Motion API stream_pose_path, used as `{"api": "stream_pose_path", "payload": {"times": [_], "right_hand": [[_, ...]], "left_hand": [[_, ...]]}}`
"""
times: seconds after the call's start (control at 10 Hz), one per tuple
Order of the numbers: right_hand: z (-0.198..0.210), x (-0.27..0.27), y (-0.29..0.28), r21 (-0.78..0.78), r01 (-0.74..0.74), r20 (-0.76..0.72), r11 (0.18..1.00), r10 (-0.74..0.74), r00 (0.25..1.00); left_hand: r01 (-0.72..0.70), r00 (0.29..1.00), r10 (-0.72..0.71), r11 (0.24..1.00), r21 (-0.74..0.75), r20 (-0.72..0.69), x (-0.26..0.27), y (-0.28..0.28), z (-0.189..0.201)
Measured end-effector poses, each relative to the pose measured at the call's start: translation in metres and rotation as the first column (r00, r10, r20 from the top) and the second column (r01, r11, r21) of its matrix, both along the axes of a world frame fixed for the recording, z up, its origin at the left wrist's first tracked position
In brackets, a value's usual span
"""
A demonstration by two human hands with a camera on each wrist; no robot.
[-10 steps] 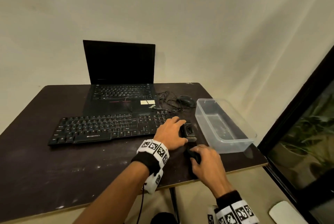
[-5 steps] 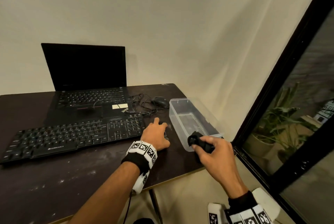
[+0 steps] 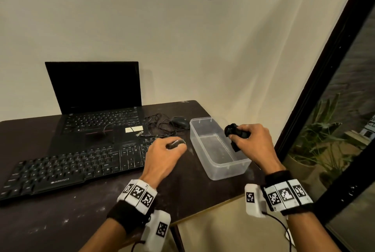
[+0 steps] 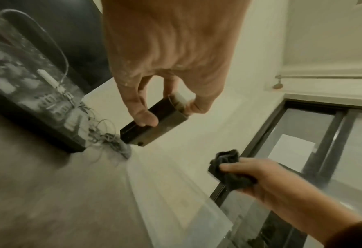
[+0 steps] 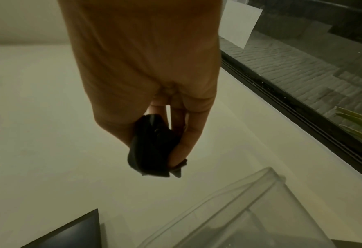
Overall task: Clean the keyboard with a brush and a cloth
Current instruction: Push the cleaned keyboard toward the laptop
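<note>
Both hands have come up off the near right corner of the table, where a second ago they were bunched together over the tools. Now the right hand (image 3: pixel 254 144) has swung out to the right and hangs above the clear plastic container (image 3: pixel 220 167), fingers curled tight round a crumpled black cloth (image 3: pixel 233 131); the right wrist view shows the cloth (image 5: pixel 152 147) wadded in the palm with a corner dangling. The left hand (image 3: pixel 162 157) sits lifted just right of the keyboard's number pad, thumb and fingers pinching a small dark block-shaped object (image 4: pixel 154 124), most likely the brush (image 3: pixel 175 143), though no bristles can be made out.

Beyond the hands, the black keyboard (image 3: pixel 71 167) lies along the front of the dusty dark table (image 3: pixel 60 221), untouched by either hand. Behind it stands an open laptop (image 3: pixel 97 105), with a tangled cable and a mouse (image 3: pixel 179 122) near the container's far end.

Judging by this, both tools are picked up and no cleaning has begun. The cloth hovering over the container suggests it may be parked there while the brush goes first, but that is only a guess.
</note>
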State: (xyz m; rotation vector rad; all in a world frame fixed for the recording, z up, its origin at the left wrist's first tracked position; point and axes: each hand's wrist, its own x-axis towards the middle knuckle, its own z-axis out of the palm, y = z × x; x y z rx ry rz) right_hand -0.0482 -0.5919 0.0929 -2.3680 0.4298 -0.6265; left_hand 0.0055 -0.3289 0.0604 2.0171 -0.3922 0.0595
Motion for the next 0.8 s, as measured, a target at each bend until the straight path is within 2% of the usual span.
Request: {"api": "stream_pose_path", "payload": {"times": [0.1, 0.2, 0.3, 0.4, 0.5, 0.6, 0.7, 0.8], "right_hand": [[0.0, 0.015, -0.005, -0.105, -0.031, -0.125, 0.994, 0.018, 0.992], [-0.002, 0.031, -0.011, -0.161, -0.055, -0.275, 0.985, 0.008, 0.961], [-0.006, 0.044, -0.016, -0.224, -0.094, -0.41, 0.97, -0.006, 0.912], [-0.02, 0.053, -0.02, -0.279, -0.177, -0.54, 0.944, -0.002, 0.842], [-0.032, 0.06, -0.021, -0.264, -0.25, -0.636, 0.932, 0.027, 0.771], [-0.039, 0.063, -0.017, -0.229, -0.313, -0.715, 0.922, 0.059, 0.696], [-0.038, 0.064, -0.013, -0.219, -0.324, -0.739, 0.92, 0.061, 0.671], [-0.033, 0.061, -0.01, -0.224, -0.328, -0.756, 0.918, 0.049, 0.653]], "left_hand": [[-0.062, 0.981, 0.078, 0.994, -0.096, 0.177, -0.001, -0.017, 0.026], [0.023, 0.944, -0.038, 0.999, 0.048, 0.328, 0.003, -0.059, 0.037], [0.125, 0.926, -0.229, 0.936, 0.33, 0.299, 0.005, -0.101, 0.024], [0.177, 0.938, -0.306, 0.825, 0.537, 0.161, 0.009, -0.125, 0.005], [0.196, 0.941, -0.329, 0.727, 0.658, 0.084, 0.018, -0.136, -0.006], [0.256, 0.922, -0.387, 0.644, 0.72, 0.018, 0.025, -0.143, 0.0], [0.298, 0.902, -0.431, 0.557, 0.775, -0.037, 0.026, -0.145, 0.007], [0.296, 0.893, -0.449, 0.532, 0.793, -0.032, 0.022, -0.14, 0.011]]}}
